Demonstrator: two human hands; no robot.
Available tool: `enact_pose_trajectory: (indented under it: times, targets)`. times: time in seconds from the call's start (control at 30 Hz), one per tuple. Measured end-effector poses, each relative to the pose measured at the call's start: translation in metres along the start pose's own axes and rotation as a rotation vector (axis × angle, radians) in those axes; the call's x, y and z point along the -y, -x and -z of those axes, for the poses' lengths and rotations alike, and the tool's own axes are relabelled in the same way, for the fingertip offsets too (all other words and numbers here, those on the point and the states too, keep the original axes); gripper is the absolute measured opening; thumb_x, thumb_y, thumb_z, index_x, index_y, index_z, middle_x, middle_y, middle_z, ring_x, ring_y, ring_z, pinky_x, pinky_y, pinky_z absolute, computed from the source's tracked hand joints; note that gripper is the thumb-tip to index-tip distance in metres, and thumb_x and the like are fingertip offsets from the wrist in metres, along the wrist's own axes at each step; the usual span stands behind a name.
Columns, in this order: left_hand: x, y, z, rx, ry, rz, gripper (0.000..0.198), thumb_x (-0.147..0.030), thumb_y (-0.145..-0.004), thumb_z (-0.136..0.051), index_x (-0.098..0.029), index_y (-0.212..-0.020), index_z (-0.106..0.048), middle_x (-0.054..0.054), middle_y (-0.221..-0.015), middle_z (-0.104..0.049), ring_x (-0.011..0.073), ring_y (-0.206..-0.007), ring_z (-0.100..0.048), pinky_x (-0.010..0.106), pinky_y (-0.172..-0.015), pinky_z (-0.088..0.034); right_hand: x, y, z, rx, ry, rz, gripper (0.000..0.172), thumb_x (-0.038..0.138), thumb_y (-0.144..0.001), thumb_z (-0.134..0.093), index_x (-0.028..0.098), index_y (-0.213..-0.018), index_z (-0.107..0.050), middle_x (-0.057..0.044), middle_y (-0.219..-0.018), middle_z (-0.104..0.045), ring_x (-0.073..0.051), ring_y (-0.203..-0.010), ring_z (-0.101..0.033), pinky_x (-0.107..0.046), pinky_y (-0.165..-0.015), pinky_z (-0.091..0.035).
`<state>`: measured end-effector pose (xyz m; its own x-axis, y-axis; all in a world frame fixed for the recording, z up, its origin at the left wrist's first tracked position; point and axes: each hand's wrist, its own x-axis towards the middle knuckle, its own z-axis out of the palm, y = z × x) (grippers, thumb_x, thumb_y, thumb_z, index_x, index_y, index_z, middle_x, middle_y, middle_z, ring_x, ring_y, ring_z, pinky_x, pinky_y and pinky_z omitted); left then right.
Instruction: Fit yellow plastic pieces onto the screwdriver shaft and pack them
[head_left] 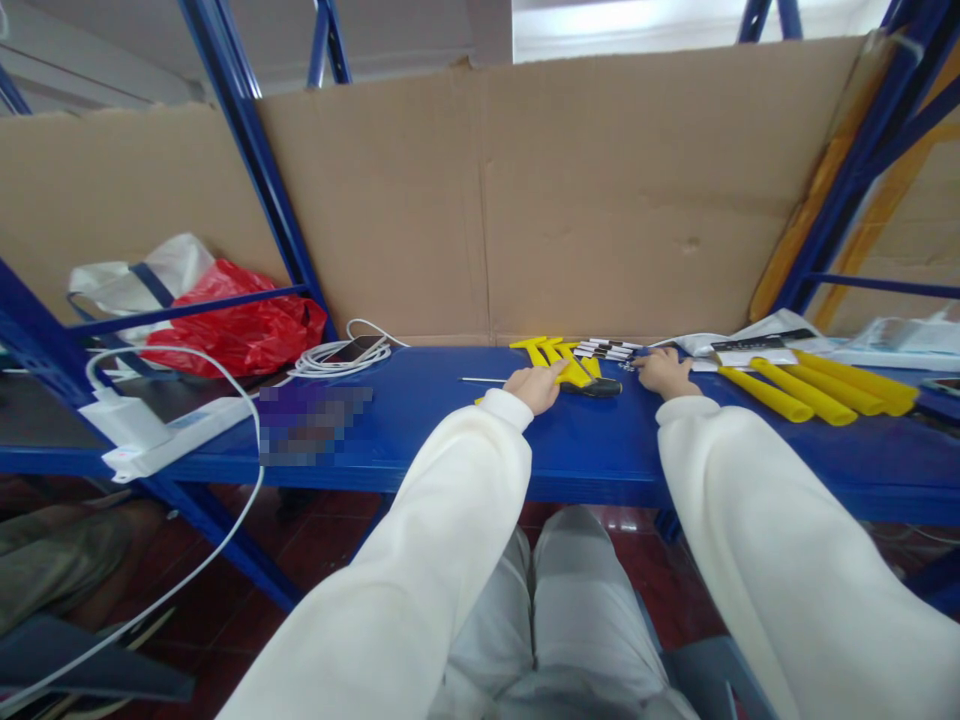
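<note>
My left hand (534, 386) rests on the blue shelf (420, 420), fingers curled around a yellow-handled screwdriver (577, 378) whose thin metal shaft (484, 380) points left. Several more yellow T-shaped handles (544, 349) lie just behind it. My right hand (664, 372) sits a little to the right, fingers bent down onto small black-and-white parts (606, 349); what it grips is too small to make out. Both arms wear white sleeves.
Yellow foam tubes (817, 388) and white plastic bags (757, 340) lie at the right. A coiled white cable (341, 355), a white power strip (161, 425), and a red bag (236, 330) are at the left. A cardboard sheet (570, 190) backs the shelf between blue uprights (255, 160).
</note>
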<state>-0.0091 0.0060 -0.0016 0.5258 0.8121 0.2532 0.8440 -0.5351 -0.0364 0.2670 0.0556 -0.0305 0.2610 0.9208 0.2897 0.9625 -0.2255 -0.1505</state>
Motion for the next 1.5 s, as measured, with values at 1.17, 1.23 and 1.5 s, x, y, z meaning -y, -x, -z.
enact_pose_trajectory:
  times: [1.17,1.23,1.5]
  targets:
    - [-0.011,-0.016,0.024,0.049,1.519,0.381,0.022,0.000,-0.090,-0.042,-0.019,-0.081,-0.050,-0.010,-0.048,-0.038,0.0042,-0.033,-0.031,0.015,-0.038,-0.027,0.075,0.014,0.015,-0.226,-1.058,0.458,0.015,0.034,-0.076,-0.071,0.022,-0.068,-0.064,-0.005,-0.087,-0.073,-0.024,-0.094,-0.067,-0.042,-0.097,-0.050]
    - [-0.011,-0.012,0.024,0.129,1.578,0.421,0.025,0.001,-0.090,-0.042,-0.020,-0.078,-0.046,-0.010,-0.047,-0.039,0.0045,-0.032,-0.031,0.015,-0.037,-0.026,0.074,0.014,0.013,-0.207,-1.062,0.466,0.016,0.034,-0.074,-0.072,0.023,-0.066,-0.065,-0.006,-0.087,-0.073,-0.025,-0.094,-0.068,-0.043,-0.099,-0.050]
    - [-0.009,-0.009,0.020,0.256,1.686,0.434,0.022,-0.002,-0.086,-0.051,-0.021,-0.078,-0.045,-0.010,-0.050,-0.040,0.0048,-0.034,-0.031,0.015,-0.038,-0.023,0.075,0.014,0.007,-0.093,-1.007,0.460,0.010,0.028,-0.070,-0.073,0.023,-0.062,-0.068,-0.004,-0.084,-0.073,-0.025,-0.092,-0.068,-0.043,-0.099,-0.051]
